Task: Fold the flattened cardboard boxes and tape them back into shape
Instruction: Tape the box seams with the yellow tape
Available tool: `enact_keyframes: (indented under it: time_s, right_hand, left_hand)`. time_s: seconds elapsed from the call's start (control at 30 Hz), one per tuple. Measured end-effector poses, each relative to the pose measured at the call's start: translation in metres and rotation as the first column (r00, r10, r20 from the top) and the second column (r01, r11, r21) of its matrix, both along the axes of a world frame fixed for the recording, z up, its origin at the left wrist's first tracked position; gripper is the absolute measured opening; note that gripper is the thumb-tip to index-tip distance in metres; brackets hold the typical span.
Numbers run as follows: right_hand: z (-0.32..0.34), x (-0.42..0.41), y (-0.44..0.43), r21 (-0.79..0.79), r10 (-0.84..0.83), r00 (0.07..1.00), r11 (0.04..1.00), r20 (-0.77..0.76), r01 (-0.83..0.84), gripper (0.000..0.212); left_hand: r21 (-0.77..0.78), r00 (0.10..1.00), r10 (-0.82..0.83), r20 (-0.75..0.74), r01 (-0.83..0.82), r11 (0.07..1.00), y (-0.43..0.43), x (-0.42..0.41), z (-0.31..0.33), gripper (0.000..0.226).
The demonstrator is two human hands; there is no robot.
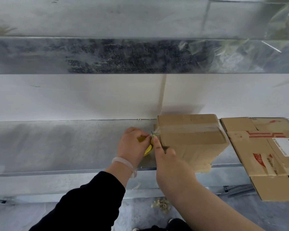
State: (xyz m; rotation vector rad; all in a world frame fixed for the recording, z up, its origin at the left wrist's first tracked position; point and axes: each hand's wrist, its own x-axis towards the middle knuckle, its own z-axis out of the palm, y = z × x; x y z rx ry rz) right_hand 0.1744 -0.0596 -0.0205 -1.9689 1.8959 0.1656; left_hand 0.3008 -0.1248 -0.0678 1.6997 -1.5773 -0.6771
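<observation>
A folded-up cardboard box (pixel 190 140) stands on the metal shelf (pixel 57 144), with clear tape running across its top and down its left side. My left hand (pixel 132 145) grips a yellow tape dispenser (pixel 148 150) right at the box's left side. My right hand (pixel 167 159) has its index finger stretched out, the tip pressing on the tape at the box's left edge beside the dispenser. Flattened cardboard boxes (pixel 265 155) with red print lie to the right on the shelf.
A white wall rises behind the shelf, and an upper metal shelf (pixel 107 55) spans the view above. Crumpled clear plastic film (pixel 257 52) hangs at the upper right. A scrap of debris (pixel 160 205) lies on the floor below.
</observation>
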Motion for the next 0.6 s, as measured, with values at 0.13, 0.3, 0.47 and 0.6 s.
enact_keyframes:
  time_s: [0.13,0.3,0.47,0.6]
  right_hand:
    - [0.0031,0.0022,-0.002,0.023,-0.002,1.0,1.0,-0.002,0.002,0.087]
    - [0.0034,0.004,-0.0022,0.035,0.006,1.0,0.999,-0.018,-0.005,0.086]
    - [0.0035,0.0067,-0.0048,0.032,0.016,1.0,0.999,-0.021,-0.016,0.084]
    - [0.0041,0.0066,-0.0007,0.037,0.028,0.999,0.999,-0.019,-0.028,0.085]
  left_hand:
    - [0.006,0.999,-0.017,0.035,0.017,1.0,0.0003,-0.0016,0.0004,0.01]
    - [0.008,1.0,-0.009,0.02,0.009,1.0,-0.002,-0.0002,0.0016,0.007]
    - [0.009,0.997,-0.03,0.069,0.029,1.0,-0.001,0.0003,0.0028,0.006]
    - [0.005,0.996,-0.031,0.088,0.03,1.0,-0.0037,0.0047,0.0044,0.005]
